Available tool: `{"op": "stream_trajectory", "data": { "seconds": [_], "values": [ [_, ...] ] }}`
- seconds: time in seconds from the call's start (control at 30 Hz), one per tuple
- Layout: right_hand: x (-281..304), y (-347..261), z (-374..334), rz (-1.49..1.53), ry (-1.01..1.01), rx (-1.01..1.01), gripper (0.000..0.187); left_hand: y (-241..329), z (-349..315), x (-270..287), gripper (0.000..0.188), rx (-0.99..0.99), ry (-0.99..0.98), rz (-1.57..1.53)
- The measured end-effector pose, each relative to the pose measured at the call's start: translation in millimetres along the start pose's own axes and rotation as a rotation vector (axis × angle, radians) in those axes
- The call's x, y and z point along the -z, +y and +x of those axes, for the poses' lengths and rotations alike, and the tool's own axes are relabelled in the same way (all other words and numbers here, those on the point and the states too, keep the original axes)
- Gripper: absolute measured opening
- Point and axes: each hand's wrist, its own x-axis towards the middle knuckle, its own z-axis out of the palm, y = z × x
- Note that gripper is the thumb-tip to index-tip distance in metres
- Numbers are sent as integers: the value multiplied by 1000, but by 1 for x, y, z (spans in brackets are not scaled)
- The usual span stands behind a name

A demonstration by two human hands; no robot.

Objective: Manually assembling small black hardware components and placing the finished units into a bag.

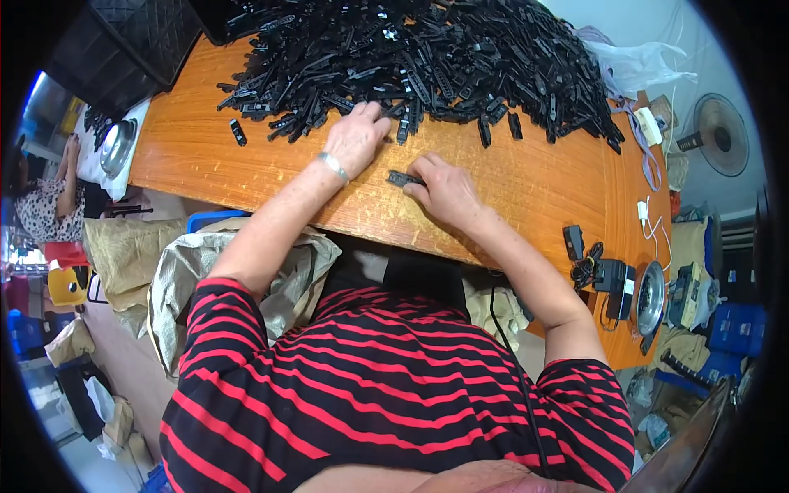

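Note:
A large heap of small, long black plastic parts (419, 62) covers the far side of the wooden table. My left hand (353, 141), with a silvery band at its wrist, is at the heap's near edge. Its fingers are curled down, and what they may hold is hidden. Closer to me, my right hand (445, 189) pinches one flat black plastic part (399, 178) between thumb and fingers, low over the tabletop. Another black plastic part (403, 130) with a light patch lies at the edge of the heap, just right of my left hand.
One loose black part (237, 131) lies apart at the left. A black crate (123, 49) stands at the far left. Along the right edge are a black power adapter (612, 276) with coiled cable and a round metal dish (649, 296). Beyond is a fan (719, 135). Another person (53, 193) sits left.

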Motion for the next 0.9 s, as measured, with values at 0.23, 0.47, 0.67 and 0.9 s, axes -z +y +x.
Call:
{"op": "stream_trajectory", "data": {
  "seconds": [0.23,0.47,0.67,0.9],
  "values": [
    [-1,-15,19,200,295,21,36,31,-23,13,19,783,233,-929],
    [-9,-34,10,175,196,-49,37,52,-35,-7,28,1008,418,-1638],
    [-6,-12,2,220,251,11,18,47,-38,6,28,889,117,-1615],
    [6,-1,0,757,-46,-474,17,42,-38,7,12,768,-48,-1359]
  ]
}}
